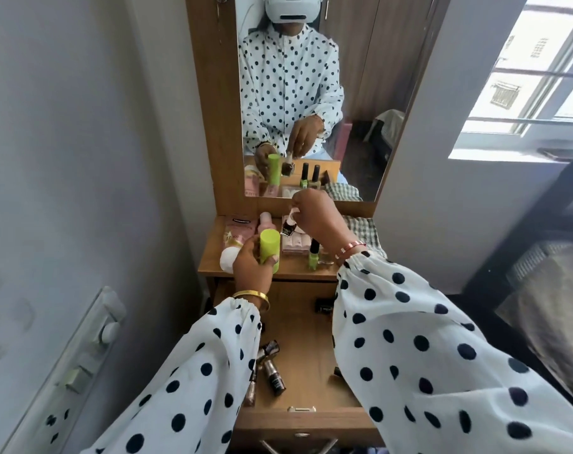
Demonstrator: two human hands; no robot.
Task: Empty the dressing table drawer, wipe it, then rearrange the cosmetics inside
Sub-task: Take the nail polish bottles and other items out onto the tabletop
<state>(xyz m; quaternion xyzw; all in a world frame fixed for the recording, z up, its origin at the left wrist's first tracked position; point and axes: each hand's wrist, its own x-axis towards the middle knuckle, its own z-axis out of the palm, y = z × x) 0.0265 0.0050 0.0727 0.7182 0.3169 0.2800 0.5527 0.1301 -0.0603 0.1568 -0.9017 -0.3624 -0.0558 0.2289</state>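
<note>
left hand (250, 268): fingers wrapped around lime-green bottle (269, 250), upright over tabletop (291, 268) | right hand (317, 217): pinches pale cap of dark nail polish bottle (287, 228), at 2 o'clock from green bottle | drawer (308, 348): pulled open at 6 o'clock of tabletop, dark small bottles (268, 365) lying inside | more cosmetics on tabletop at 12 o'clock below mirror (311, 93)

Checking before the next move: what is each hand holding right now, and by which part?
The left hand grips the lime green tube around its body. The right hand pinches the dark nail polish bottle by its white cap.
</note>
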